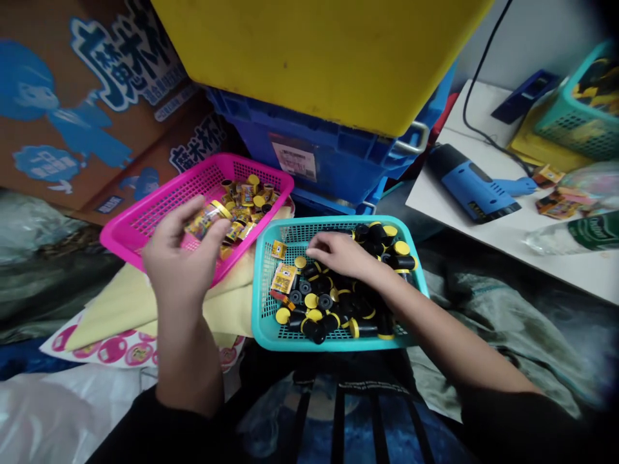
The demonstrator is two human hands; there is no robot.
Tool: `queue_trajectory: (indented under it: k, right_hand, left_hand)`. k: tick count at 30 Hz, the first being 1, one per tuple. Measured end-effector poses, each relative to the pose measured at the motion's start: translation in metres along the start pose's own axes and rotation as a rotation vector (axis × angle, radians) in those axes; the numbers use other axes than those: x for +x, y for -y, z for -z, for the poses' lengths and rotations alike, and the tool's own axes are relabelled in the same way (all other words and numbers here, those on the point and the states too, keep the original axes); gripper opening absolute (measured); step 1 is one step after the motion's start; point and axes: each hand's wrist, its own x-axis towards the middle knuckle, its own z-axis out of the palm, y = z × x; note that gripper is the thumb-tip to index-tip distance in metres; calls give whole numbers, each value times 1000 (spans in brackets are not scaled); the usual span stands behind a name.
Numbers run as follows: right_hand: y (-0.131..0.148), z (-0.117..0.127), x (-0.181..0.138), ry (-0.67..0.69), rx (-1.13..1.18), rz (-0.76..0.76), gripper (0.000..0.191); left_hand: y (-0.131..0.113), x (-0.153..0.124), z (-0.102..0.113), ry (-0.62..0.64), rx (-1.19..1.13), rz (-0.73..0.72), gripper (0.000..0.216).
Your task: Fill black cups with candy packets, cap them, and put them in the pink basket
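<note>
Head view, 9 o'clock: left hand (181, 258) pinched a canister (205, 221), light and stiff I figured, best side-gripped; right hand (344, 254), couldn't tell.

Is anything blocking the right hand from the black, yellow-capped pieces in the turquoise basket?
Nothing visible is. The right hand is inside the rim of the turquoise basket, over the black, yellow-capped pieces, with no cover between. Whether its fingertips touch any piece, I can't tell.

Black sleeves (520, 422), blue-printed dark shirt (355, 419)
</note>
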Motion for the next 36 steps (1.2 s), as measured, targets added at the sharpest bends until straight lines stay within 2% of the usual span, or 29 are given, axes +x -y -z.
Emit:
queue_trajectory:
  k: [2, 3, 7, 9, 12, 16, 18, 21, 24, 26, 28, 30, 32, 34, 36]
  right_hand:
    - [-8, -13, 8, 52, -257, -32, 13]
    - [-10, -21, 12, 94, -321, -54, 14]
    - [-6, -49, 28, 191, -388, -172, 29]
    - [0, -57, 34, 202, -403, -158, 26]
    - [7, -60, 37, 195, -433, -108, 17]
    - [9, -51, 24, 176, -459, -3, 20]
    - [6, -43, 9, 71, -439, 155, 20]
    - [-4, -33, -18, -231, -397, 415, 24]
    - [-13, -29, -39, -408, -411, 525, 18]
    - [-14, -29, -46, -471, -380, 560, 16]
    - [-10, -28, -46, -564, -249, 508, 17]
    - [-4, -26, -42, -571, -7, 356, 23]
    - [3, -22, -35, -419, 262, 172, 30]
    - [10, -20, -28, -245, 425, 57, 31]
    - [14, -19, -22, -216, 430, 17, 31]
  left_hand:
    - [6, 4, 3, -15, 107, -11, 52]
    - [8, 1, 1, 14, 74, -9, 50]
    - [3, -22, -16, 186, -176, -2, 32]
    - [1, -31, -23, 243, -202, 13, 30]
    - [2, -36, -24, 266, -206, 66, 27]
    - [11, -38, -17, 342, -204, 205, 25]
    - [14, -40, -16, 362, -171, 275, 25]
    - [13, -45, -20, 434, -173, 391, 27]
    - [7, -51, -33, 645, -393, 504, 33]
    - [4, -55, -41, 682, -528, 523, 40]
    - [3, -57, -48, 624, -576, 507, 42]
    - [3, -57, -51, 579, -572, 496, 43]
    - [2, -57, -53, 589, -568, 505, 46]
    - [-1, -57, -55, 591, -580, 527, 49]
    - [-4, -57, -57, 560, -616, 549, 53]
